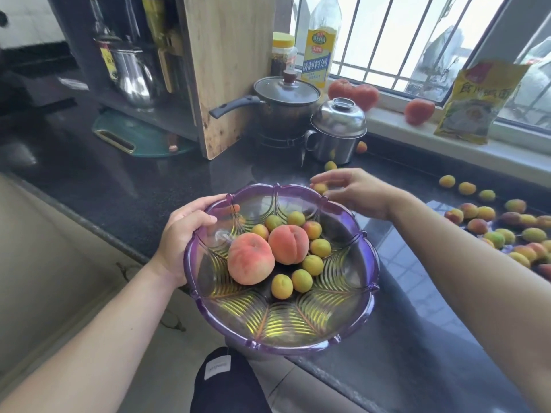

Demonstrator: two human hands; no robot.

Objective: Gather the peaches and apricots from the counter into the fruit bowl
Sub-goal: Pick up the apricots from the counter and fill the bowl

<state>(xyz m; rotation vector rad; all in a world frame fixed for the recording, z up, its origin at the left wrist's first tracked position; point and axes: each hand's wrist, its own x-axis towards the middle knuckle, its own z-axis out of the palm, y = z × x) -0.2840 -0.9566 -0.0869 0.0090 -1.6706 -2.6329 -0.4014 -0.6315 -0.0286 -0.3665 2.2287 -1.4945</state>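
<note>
Counter (125, 186) dark speckled stone; barred window (387, 40) behind.

Bright daylight is admitted through a barred window (396, 40) at upper right, above a pale sill (465, 144) on which tomatoes (419, 111) and a yellow packet (477, 102) are seen. A dark speckled counter (143, 186) is run along below it, with a lidded saucepan (283, 105), a steel lidded pot (337, 129), a bottle (320, 46) and a jar (283, 53) set near the corner. A wooden board (226, 70) is stood upright beside a dark rack (125, 55) holding a steel kettle (134, 73); pale cabinet fronts (44, 248) are seen under the counter edge.
</note>
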